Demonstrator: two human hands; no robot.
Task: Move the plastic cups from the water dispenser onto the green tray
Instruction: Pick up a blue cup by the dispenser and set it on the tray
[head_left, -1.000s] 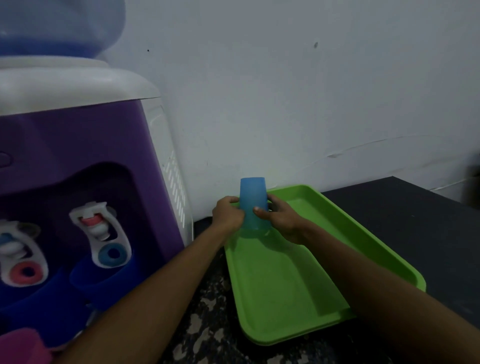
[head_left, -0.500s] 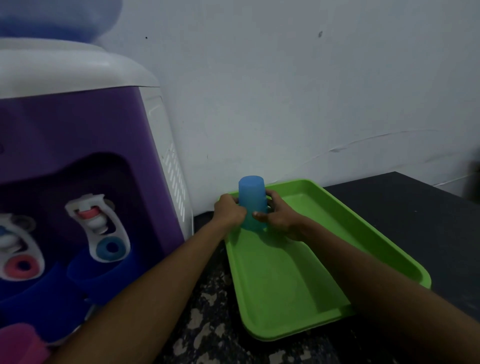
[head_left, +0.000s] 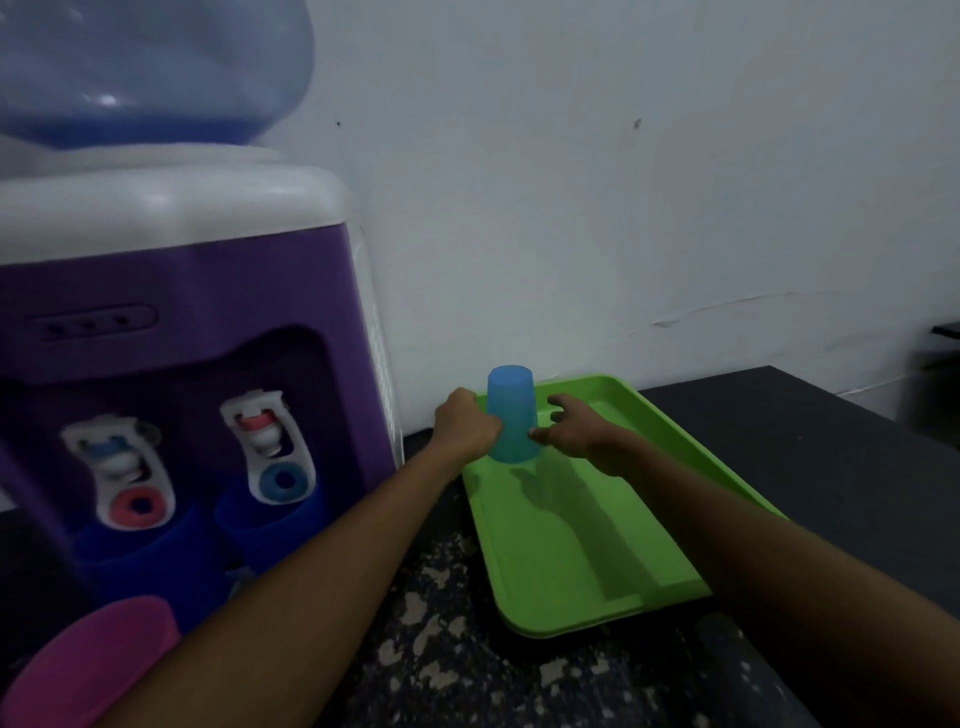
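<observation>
Compared with half a second earlier, our right hand (head_left: 579, 434) has come off the light-blue translucent plastic cup (head_left: 511, 421): its fingers, then wrapped about the cup's side, are now spread and curled loosely just beside it, with only the thumb tip perhaps brushing the wall. We read this as the release stage of one placement — the cup stands inverted, mouth down, in the far left corner of the green rectangular plastic tray (head_left: 582, 566), apparently resting on the tray floor. Our left hand (head_left: 467, 428) is closed against the cup's left side, its fingers bent around the wall, so it steadies or grips the cup. The right hand is open and empty. On the purple-and-white water dispenser (head_left: 171, 322) more work waits: two dark-blue plastic cups (head_left: 265, 530) sit under the taps, and a pink plastic cup (head_left: 88, 665) shows at the lower left edge — none of them yet moved. We judge the task about one cup along, with the left hand's withdrawal the step in hand.
</observation>
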